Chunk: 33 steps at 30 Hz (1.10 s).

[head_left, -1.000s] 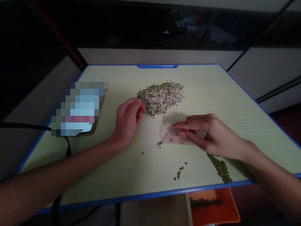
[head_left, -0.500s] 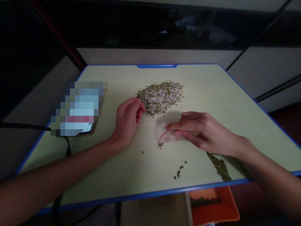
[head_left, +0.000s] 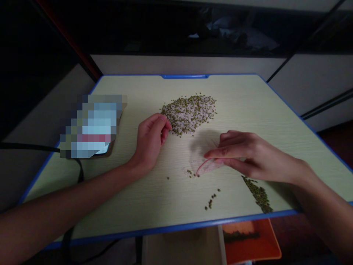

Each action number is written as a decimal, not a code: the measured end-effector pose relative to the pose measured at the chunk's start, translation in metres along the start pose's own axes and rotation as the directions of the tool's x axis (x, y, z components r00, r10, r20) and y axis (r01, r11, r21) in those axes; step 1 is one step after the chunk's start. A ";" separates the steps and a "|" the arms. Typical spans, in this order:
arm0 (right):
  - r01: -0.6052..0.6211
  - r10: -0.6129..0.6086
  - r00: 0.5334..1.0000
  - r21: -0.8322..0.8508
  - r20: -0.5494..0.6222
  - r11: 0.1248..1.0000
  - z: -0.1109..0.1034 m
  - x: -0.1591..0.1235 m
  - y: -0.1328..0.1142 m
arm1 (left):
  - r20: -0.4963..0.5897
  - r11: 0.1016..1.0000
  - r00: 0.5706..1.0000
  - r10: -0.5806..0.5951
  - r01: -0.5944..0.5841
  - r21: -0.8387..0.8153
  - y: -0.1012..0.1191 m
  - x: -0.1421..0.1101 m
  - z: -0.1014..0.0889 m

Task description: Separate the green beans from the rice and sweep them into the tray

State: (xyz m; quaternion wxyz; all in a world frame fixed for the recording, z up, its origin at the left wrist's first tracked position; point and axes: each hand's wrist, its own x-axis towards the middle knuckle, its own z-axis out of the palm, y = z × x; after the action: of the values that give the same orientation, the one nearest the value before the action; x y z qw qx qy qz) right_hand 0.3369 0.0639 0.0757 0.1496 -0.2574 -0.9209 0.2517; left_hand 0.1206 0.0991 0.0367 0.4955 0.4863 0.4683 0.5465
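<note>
A pile of small green beans mixed with whitish grains lies on the pale table. At its near left edge my left hand rests with the fingers curled and thumb against forefinger; whatever is in the pinch, if anything, is hidden. My right hand pinches a thin clear plastic piece with a curved pink edge, somewhat like a protractor, held low over the table. A few beans lie by its left tip. Closer to the front, a short row of loose beans is scattered.
A strip of green beans lies at the front right, partly under my right wrist. A phone-like device, blurred out, lies at left beside a black cable. Below the front edge are an orange container and a pale container.
My right hand has shifted right and slightly toward me with the plastic piece, away from the few beans at its tip. My left hand has stayed almost in place.
</note>
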 end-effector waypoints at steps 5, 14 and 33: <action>-0.009 0.005 0.998 -0.062 -0.059 0.998 0.001 -0.001 0.001 | 0.003 1.000 1.000 -0.005 0.005 -0.007 -0.001 0.000 0.000; 0.009 -0.010 0.999 -0.024 -0.046 1.000 0.004 0.001 0.001 | -0.001 1.000 1.000 -0.003 0.003 -0.009 -0.001 0.001 0.000; 0.052 -0.053 0.998 -0.014 -0.032 0.999 0.007 0.002 -0.003 | -0.008 1.000 1.000 -0.022 0.022 0.014 0.002 -0.001 0.001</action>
State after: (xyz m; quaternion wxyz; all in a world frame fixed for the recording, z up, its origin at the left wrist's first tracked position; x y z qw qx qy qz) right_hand 0.3313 0.0597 0.0717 0.1695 -0.2383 -0.9264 0.2372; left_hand 0.1211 0.0984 0.0390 0.4963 0.4826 0.4792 0.5396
